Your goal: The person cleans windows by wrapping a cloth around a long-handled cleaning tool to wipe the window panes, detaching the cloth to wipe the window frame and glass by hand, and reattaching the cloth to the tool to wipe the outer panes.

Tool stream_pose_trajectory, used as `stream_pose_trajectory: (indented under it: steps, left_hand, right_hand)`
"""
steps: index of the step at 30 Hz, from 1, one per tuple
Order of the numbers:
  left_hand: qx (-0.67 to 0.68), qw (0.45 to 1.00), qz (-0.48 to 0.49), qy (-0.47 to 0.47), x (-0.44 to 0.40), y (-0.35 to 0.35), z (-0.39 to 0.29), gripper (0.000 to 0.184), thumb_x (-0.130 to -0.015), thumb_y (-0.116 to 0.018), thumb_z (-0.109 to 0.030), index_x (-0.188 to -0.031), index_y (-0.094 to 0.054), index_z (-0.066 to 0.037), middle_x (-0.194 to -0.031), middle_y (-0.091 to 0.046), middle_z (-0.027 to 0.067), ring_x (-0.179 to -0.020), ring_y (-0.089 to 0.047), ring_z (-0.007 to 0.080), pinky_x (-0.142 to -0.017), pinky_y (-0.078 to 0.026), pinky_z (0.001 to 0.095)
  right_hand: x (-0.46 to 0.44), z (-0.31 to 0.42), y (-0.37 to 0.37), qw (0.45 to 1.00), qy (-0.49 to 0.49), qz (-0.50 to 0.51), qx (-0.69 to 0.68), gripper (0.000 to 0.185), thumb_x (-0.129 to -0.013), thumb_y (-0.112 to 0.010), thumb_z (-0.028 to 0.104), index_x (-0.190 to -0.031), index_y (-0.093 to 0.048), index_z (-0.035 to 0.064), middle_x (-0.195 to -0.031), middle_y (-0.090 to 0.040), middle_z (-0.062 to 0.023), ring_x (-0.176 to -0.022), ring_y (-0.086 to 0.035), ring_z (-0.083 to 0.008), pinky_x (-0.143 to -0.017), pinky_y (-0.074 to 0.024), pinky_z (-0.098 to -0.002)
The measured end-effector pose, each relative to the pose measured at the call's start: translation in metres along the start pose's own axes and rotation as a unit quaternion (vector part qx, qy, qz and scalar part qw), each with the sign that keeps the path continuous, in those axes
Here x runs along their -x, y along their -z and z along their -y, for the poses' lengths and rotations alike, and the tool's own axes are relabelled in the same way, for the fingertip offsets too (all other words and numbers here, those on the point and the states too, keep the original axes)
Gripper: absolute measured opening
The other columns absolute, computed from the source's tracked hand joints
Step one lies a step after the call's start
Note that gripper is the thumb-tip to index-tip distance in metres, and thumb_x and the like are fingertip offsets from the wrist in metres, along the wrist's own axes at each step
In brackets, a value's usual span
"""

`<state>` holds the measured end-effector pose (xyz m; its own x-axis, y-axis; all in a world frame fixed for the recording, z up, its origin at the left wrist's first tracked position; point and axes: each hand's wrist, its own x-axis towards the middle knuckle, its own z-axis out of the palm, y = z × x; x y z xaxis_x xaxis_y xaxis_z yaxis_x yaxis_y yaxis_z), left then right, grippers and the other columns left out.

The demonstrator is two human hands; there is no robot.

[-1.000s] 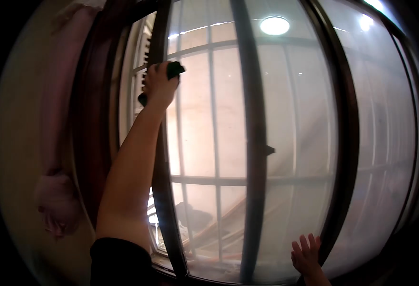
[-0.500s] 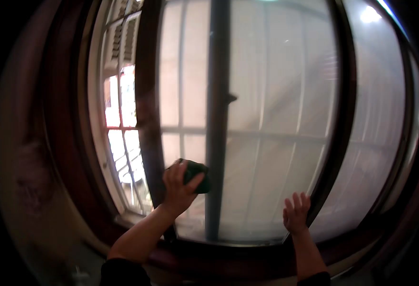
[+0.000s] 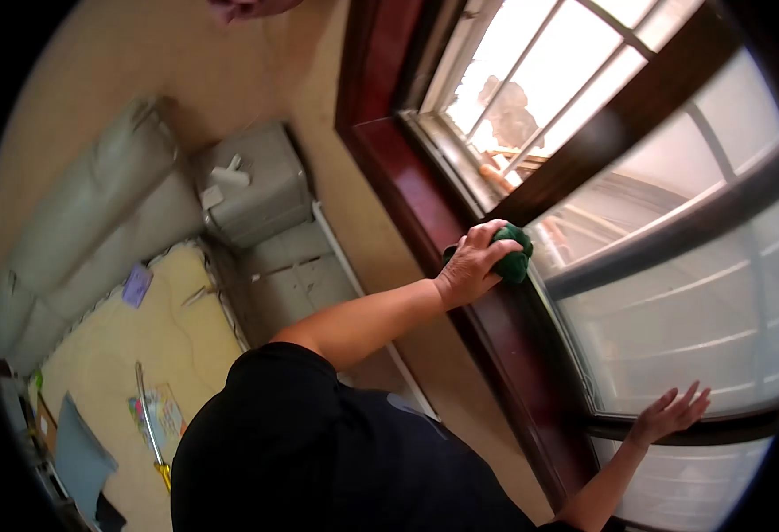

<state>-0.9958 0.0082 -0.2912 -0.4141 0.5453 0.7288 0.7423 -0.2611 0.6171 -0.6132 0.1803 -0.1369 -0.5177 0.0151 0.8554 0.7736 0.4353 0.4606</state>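
My left hand (image 3: 471, 269) is closed around a bunched dark green cloth (image 3: 515, 254). It holds the cloth at the lower corner of the window sash, where the dark wooden frame (image 3: 599, 142) meets the reddish-brown sill (image 3: 443, 232). Whether the cloth presses on glass or wood I cannot tell. My right hand (image 3: 670, 415) is empty, its fingers spread, near the lower rail of the window. Between the two hands lies the window glass (image 3: 673, 337), with pale bars showing behind it.
An open part of the window with bars (image 3: 531, 80) lies beyond my left hand. Below, in the room, stand a grey nightstand (image 3: 261, 191) and a bed with a yellow cover (image 3: 97, 346). A purple packet (image 3: 138, 285) rests on the bed.
My view has swung down and tilted, bringing the bed and nightstand into sight. My left hand has brought the green cloth from the glass to the lower window corner. The right hand remains spread.
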Motion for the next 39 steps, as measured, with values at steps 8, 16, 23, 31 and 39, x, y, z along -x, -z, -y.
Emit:
stream_pose_trajectory:
  steps: [8, 16, 23, 31, 39]
  left_hand:
    - [0.362, 0.744, -0.177, 0.533, 0.137, 0.144, 0.116, 0.055, -0.078, -0.065, -0.010, -0.130, -0.045, -0.011, -0.111, -0.055, 0.0092, -0.097, -0.055, 0.0224, -0.079, -0.047, 0.0369]
    - [0.293, 0.469, -0.543, 0.633, 0.312, 0.327, 0.201, 0.085, -0.079, -0.064, -0.021, -0.147, -0.014, -0.027, -0.145, -0.029, 0.0157, -0.124, -0.039, 0.0348, -0.093, -0.039, 0.0525]
    - [0.153, 0.327, -0.689, 0.628, 0.360, 0.382, 0.228, 0.090, -0.078, -0.064, -0.017, -0.149, -0.008, -0.025, -0.144, -0.031, 0.0147, -0.119, -0.044, 0.0327, -0.094, -0.040, 0.0461]
    - [-0.008, 0.407, -0.645, 0.647, 0.369, 0.372, 0.239, 0.077, -0.077, -0.059, -0.013, -0.146, -0.025, -0.016, -0.133, -0.044, 0.0140, -0.109, -0.049, 0.0273, -0.090, -0.041, 0.0368]
    - [-0.014, 0.710, -0.488, 0.507, 0.294, 0.382, 0.168, 0.068, -0.075, -0.056, -0.008, -0.140, -0.037, -0.006, -0.122, -0.052, 0.0142, -0.101, -0.053, 0.0231, -0.089, -0.041, 0.0291]
  right_hand:
    - [-0.001, 0.155, 0.025, 0.947, 0.031, 0.153, -0.282, 0.037, -0.094, -0.047, 0.013, -0.126, -0.046, -0.0059, -0.134, -0.042, -0.0246, -0.123, -0.042, -0.0389, -0.102, -0.0339, -0.0479]
    - [-0.023, 0.422, 0.029, 0.667, 0.180, 0.451, -0.565, 0.043, -0.077, -0.059, -0.001, -0.119, -0.051, 0.0000, -0.120, -0.051, -0.0207, -0.110, -0.049, -0.0373, -0.094, -0.0415, -0.0433]
    - [-0.043, 0.523, 0.028, 0.574, 0.270, 0.526, -0.566, 0.039, -0.080, -0.060, 0.011, -0.116, -0.051, 0.0028, -0.116, -0.052, -0.0179, -0.105, -0.051, -0.0343, -0.088, -0.0418, -0.0425]
    - [-0.038, 0.532, 0.019, 0.566, 0.269, 0.550, -0.552, 0.038, -0.080, -0.060, 0.012, -0.117, -0.052, 0.0040, -0.111, -0.055, -0.0152, -0.100, -0.053, -0.0324, -0.084, -0.0430, -0.0417]
    - [-0.006, 0.505, 0.026, 0.575, 0.242, 0.507, -0.595, 0.038, -0.079, -0.062, 0.013, -0.115, -0.052, 0.0040, -0.108, -0.056, -0.0143, -0.099, -0.055, -0.0317, -0.083, -0.0447, -0.0407]
